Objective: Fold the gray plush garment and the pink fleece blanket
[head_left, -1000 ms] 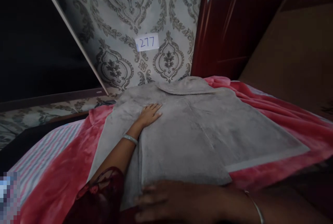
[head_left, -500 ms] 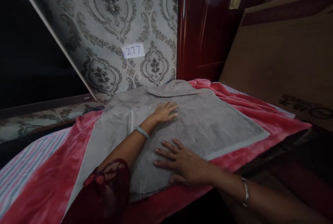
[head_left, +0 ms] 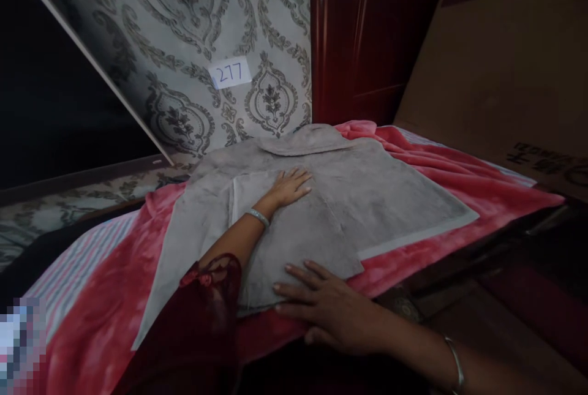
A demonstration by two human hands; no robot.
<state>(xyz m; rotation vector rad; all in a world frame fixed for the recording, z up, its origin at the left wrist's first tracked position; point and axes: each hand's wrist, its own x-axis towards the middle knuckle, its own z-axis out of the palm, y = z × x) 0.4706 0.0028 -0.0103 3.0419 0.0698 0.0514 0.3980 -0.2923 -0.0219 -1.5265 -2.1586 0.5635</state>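
We take the grey garment point(head_left: 321, 211) as our landmark; it lies spread, collar away from us, on the red blanket point(head_left: 459, 184) that covers the bed. Left of the garment, a striped sheet point(head_left: 78, 266) shows past the blanket's edge, and behind the garment on the patterned wall hangs a paper label point(head_left: 229, 72) marked 277.

On the garment's upper middle, just below the collar, our left hand point(head_left: 288, 187) lies flat with fingers spread and palm down, gripping nothing; a bangle sits on its wrist. It pins the folded-over left panel, whose pale edge shows just left of the hand.

At the garment's near hem, our right hand point(head_left: 321, 306) is also open and flat, fingertips point(head_left: 289, 269) touching the hem's corner and the palm resting on the blanket just below it. It holds nothing.

To smooth this fold well, we judge that the left hand should press steadily as an anchor while the right hand strokes the cloth outward from it, flat-palmed, so creases run off toward the hem rather than bunching. We should keep the folded edge parallel to the garment's centre line.

Right of the garment, a large cardboard sheet point(head_left: 496, 70) leans beside the bed.
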